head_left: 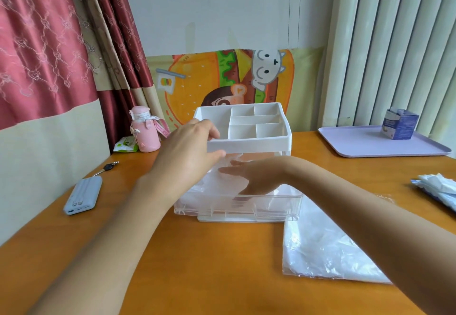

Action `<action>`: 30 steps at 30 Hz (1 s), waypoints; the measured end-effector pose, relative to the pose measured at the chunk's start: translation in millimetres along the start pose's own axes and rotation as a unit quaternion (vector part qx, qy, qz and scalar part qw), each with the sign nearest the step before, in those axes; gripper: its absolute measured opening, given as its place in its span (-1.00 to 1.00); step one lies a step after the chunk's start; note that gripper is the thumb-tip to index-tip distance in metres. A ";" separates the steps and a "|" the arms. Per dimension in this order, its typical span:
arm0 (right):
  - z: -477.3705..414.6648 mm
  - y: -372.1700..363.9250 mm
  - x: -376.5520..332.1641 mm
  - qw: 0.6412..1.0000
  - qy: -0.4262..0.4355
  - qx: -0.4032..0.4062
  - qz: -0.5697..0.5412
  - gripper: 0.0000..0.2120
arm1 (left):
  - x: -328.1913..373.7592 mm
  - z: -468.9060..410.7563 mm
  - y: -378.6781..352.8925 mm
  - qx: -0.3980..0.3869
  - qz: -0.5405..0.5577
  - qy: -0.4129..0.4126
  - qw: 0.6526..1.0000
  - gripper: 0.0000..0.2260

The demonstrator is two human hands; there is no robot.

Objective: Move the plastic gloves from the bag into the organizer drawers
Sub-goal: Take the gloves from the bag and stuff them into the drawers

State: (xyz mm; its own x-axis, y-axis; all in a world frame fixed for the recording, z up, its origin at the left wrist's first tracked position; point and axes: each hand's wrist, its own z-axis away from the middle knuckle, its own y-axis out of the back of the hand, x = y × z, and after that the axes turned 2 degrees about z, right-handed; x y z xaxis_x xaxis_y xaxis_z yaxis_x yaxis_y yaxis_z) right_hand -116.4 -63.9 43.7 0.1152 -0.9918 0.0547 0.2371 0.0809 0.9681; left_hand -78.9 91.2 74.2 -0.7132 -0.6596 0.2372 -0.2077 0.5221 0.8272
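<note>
Bracing organizer (249, 143) with left hand (190, 149): fingers (212, 132) hooked over front-left top rim, thumb underneath, clamped on it. Reaching right hand (249, 176) into pulled-out clear drawer (237, 206) at organizer's base; fingers (229, 170) straight, flat, gripping nothing, laid on gloves (212, 186). Gloves inside drawer, directly under and just left of right fingertips, bunched toward drawer's left half. Long axis of pile too crumpled to call.

Judged step: pressing gloves down ahead of closing. Next move likely hinging on drawer's slide line, straight away from body into organizer: pull right fingers out toward body first, then push front wall. Right hand nearer drawer front; left above, busy on rim.

Bag (320, 245) flat on table (222, 265), under right forearm, well back from right fingertips. Contents: cannot tell.
</note>
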 end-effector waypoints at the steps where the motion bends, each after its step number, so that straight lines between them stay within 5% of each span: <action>1: -1.0 -0.1 0.3 1.000 0.005 -0.003 0.008 -0.31 | 3.9 1.8 0.5 -0.012 0.030 -0.009 0.999 -0.82; 7: 3.3 3.4 -2.7 0.998 0.055 -0.008 -0.018 -0.45 | 10.0 -3.1 -11.3 -0.203 0.065 -0.038 0.976 -0.82; 14: 4.3 7.0 0.9 0.997 0.061 -0.032 -0.042 -0.61 | -7.9 -13.3 -34.8 -0.276 0.004 -0.019 0.961 -0.84; 24: 17.4 23.1 6.3 0.994 -0.015 -0.089 0.057 -0.15 | -21.4 -33.0 -48.2 -0.405 -0.129 -0.053 0.903 -0.20; 30: 35.7 35.2 7.6 0.995 0.000 -0.058 0.080 -0.60 | -18.4 -41.9 -47.0 -0.436 -0.177 -0.064 0.880 -0.20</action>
State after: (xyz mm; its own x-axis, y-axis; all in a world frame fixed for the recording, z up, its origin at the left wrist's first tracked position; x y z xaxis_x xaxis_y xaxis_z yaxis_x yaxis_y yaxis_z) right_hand -141.6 -72.1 86.9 0.1601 -0.9653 0.2064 0.3253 0.2490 0.9122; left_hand -27.9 56.1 52.3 -0.7889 -0.6014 -0.1265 0.1208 -0.3535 0.9276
